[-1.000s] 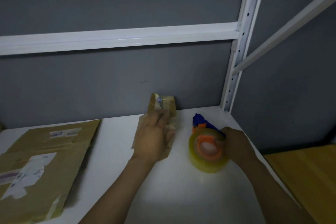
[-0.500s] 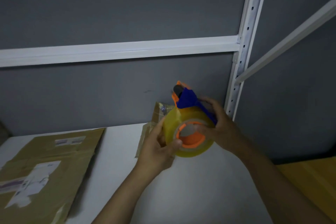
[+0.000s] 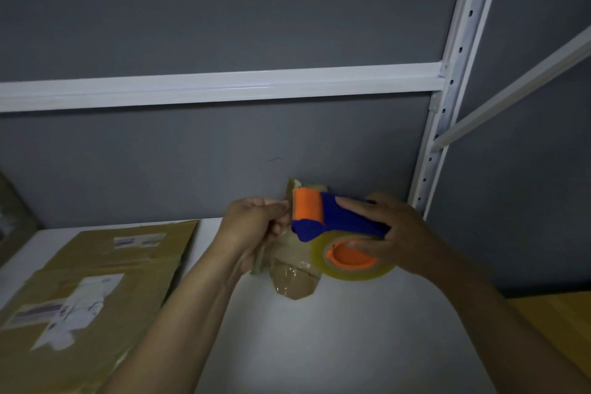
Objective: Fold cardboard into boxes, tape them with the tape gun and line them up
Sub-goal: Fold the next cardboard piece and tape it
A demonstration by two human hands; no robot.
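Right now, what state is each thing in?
Tape gun: held above the table, roll loaded.
Right hand: grips the tape gun.
Left hand: pinches at its roller end.
Flat cardboard: lying on the table, not folded.
Small taped cardboard: lying on the table.

i count two hands, my left hand (image 3: 256, 229) and my right hand (image 3: 401, 233). one tape gun (image 3: 339, 217), one tape roll (image 3: 353, 273), one small cardboard piece (image 3: 294, 281), one flat cardboard stack (image 3: 112, 269).

White shelf (image 3: 319, 345) bears flattened cardboard (image 3: 96, 281) at left, a small taped scrap (image 3: 292, 281) mid-back.
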